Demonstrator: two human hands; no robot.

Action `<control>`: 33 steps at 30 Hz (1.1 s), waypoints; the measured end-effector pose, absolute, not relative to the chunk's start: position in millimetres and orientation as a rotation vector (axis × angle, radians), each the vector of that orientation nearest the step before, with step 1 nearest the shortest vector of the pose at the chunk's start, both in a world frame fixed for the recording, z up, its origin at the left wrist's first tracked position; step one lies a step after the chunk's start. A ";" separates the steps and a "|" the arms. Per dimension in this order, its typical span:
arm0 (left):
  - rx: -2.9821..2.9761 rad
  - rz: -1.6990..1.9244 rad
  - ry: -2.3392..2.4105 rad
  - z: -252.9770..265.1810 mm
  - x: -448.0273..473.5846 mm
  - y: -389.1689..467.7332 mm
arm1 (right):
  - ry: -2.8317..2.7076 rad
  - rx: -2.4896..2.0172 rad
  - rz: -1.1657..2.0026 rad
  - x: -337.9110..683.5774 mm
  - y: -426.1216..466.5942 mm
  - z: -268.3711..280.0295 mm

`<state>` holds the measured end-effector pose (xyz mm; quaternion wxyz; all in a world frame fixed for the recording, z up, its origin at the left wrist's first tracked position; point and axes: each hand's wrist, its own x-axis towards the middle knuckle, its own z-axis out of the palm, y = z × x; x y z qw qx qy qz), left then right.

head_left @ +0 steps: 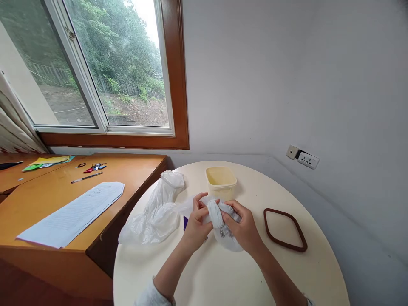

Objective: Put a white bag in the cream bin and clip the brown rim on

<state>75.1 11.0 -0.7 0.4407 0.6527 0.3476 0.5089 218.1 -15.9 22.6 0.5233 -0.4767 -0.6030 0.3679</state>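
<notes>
Above the middle of the round table, my left hand [199, 221] and my right hand [240, 223] both grip a bunched white plastic bag [216, 213]. Fingers of both hands are closed on its twisted, folded part, and a looser translucent portion hangs below my right hand. Just behind my hands stands a pale yellow plastic container [221, 178], open at the top. To the left of my left hand lies another crumpled white plastic bag [156, 216], spread toward the table's edge. A small dark blue item beside my left wrist is mostly hidden.
A brown rounded-square frame [285, 229] lies on the right of the cream round table [223, 280]. On the wooden desk [137, 170] at left are papers [76, 212], a pen [86, 177] and keys [94, 168]. A wall socket [308, 160] is at right.
</notes>
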 end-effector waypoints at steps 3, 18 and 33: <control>1.886 1.212 0.999 0.7 72.2 8.6 | -1.507 -1.184 0.918 223.4 -15.3 31.0; 2.548 1.177 1.249 19.9 76.7 11.9 | -1.752 -1.082 1.083 240.2 -3.0 30.4; 2.279 1.001 1.251 29.2 85.4 8.8 | -1.686 -1.310 0.495 227.2 -8.0 25.6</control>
